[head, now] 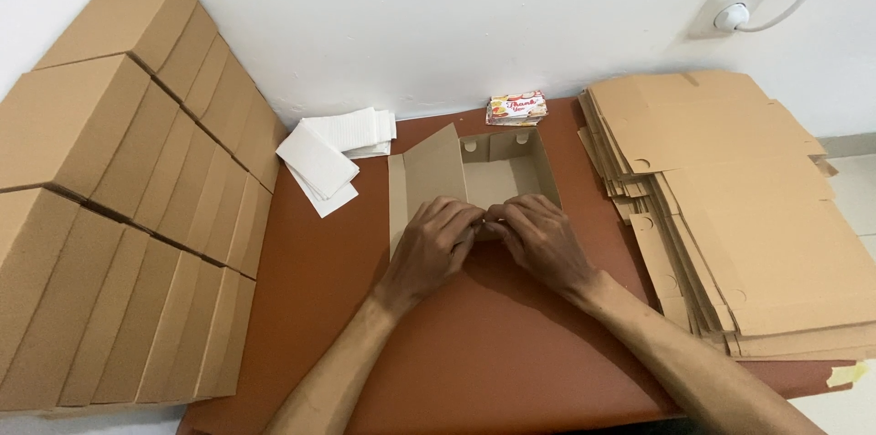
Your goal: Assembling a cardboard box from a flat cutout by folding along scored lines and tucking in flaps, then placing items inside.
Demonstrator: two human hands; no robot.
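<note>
A brown table (pixel 474 353) sits in a white-walled corner, and at its middle a half-folded cardboard box (pixel 497 170) lies with its lid flap up. The left hand (pixel 436 248) and right hand (pixel 540 236) both pinch its near wall, not yet tucked in. Finished boxes (pixel 119 207) are stacked at left, flat blanks (pixel 748 216) piled at right, white papers (pixel 328 150) and small cards (pixel 516 109) behind.

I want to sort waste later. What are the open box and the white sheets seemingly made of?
The open box under both hands looks like brown corrugated cardboard, matte, with folded flaps and punched holes. The white sheets look like thin paper, maybe tissue; faint ribbing shows, but it is too small to be sure.
</note>
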